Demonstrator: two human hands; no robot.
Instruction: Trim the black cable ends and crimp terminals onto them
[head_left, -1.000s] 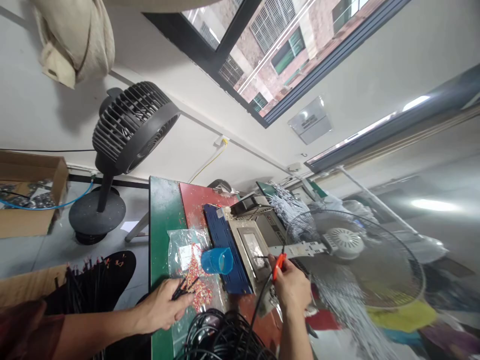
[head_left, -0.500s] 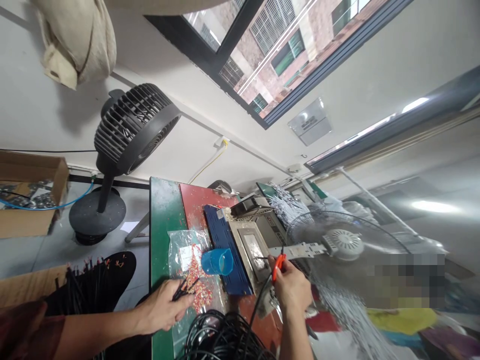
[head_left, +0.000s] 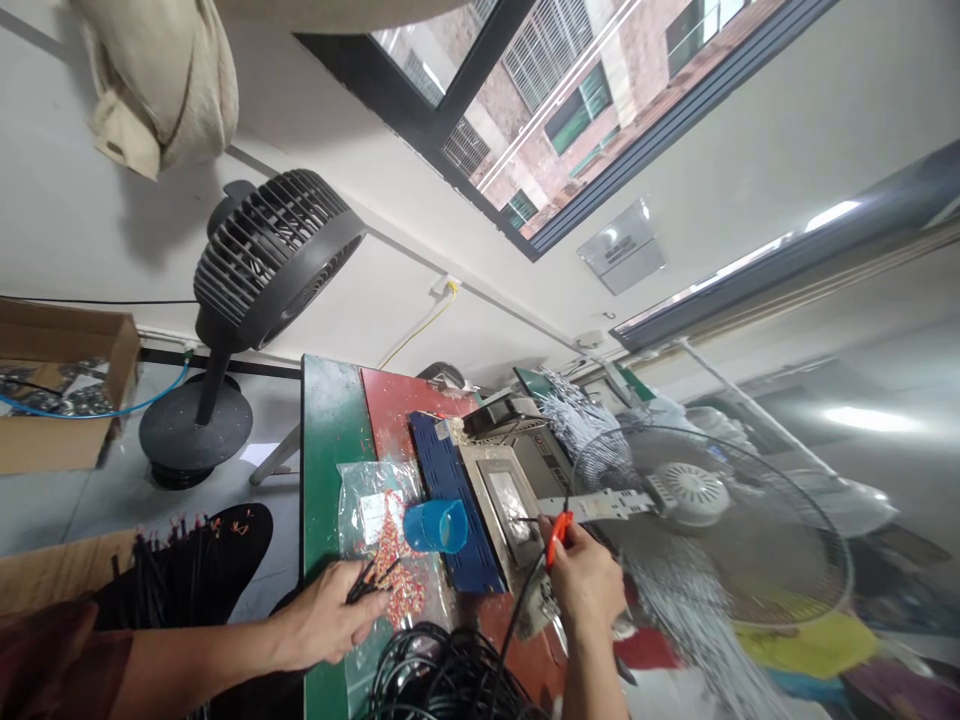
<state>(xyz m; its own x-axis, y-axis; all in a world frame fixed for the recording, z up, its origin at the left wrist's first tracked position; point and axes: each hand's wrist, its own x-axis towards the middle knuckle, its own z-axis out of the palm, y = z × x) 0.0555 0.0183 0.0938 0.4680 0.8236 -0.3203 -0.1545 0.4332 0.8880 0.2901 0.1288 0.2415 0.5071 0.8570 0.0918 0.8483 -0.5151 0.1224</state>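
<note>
My left hand (head_left: 326, 615) is closed around several short black cable pieces (head_left: 371, 582), whose ends stick out past the fingers over the bench. My right hand (head_left: 589, 585) grips an orange-handled hand tool (head_left: 558, 536) that looks like small pliers; its jaws are too small to make out. A black cable (head_left: 516, 610) rises from the coil of black cable (head_left: 442, 675) to the right hand. Between the hands, a blue plastic cup (head_left: 435, 525) lies beside a clear bag (head_left: 352, 482) strewn with red and yellow scraps (head_left: 405, 590).
Behind the cup are a blue slotted panel (head_left: 442, 470) and a beige machine (head_left: 487, 470) on the green bench (head_left: 322, 420). A wire-cage fan (head_left: 694, 490) stands close on the right, a black fan (head_left: 277, 260) at left. More black cables (head_left: 180, 570) lie at lower left.
The view has shifted very slightly. Both hands keep the same hold and nearly the same place.
</note>
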